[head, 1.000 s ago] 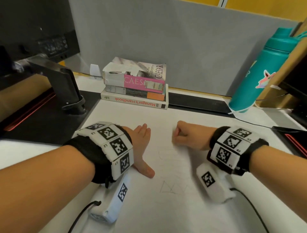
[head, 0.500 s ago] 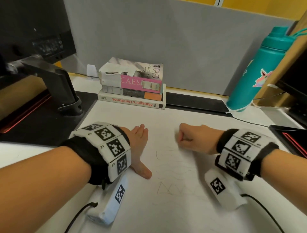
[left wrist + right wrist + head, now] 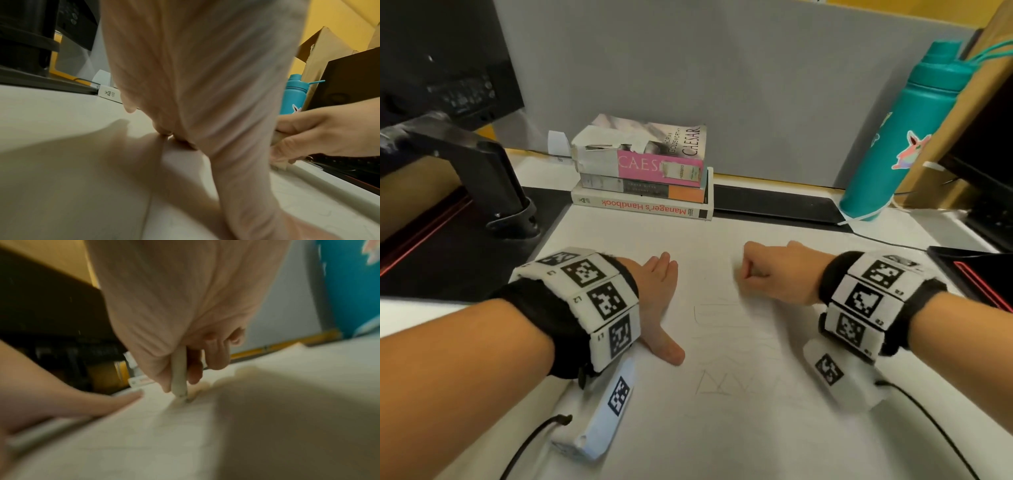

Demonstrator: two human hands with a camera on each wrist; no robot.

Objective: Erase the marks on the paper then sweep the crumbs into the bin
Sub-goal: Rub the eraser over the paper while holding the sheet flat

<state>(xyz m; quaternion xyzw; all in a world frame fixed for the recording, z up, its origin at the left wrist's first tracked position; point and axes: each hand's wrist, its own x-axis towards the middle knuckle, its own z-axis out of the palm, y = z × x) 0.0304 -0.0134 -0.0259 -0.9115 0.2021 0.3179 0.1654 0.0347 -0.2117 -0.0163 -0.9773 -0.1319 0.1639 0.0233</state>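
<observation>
Rightward my right hand (image 3: 770, 272) has slid, rubbing.
One eraser (image 3: 179, 374) pinched in its fist; my left hand (image 3: 659, 301) lies flat, fingers together, on one paper (image 3: 722, 428) below three books (image 3: 643, 178).

The paper (image 3: 722, 428) is matt white and smooth, its pencil marks (image 3: 736, 342) faint grey. The eraser (image 3: 179, 374) looks matt, off-white rubber, smudged dark at its tip. The top book (image 3: 647, 150) has a torn, frayed paper cover. The water bottle (image 3: 893, 137) is smooth teal with a slight sheen. The partition (image 3: 756, 85) looks like matt grey felt.
</observation>
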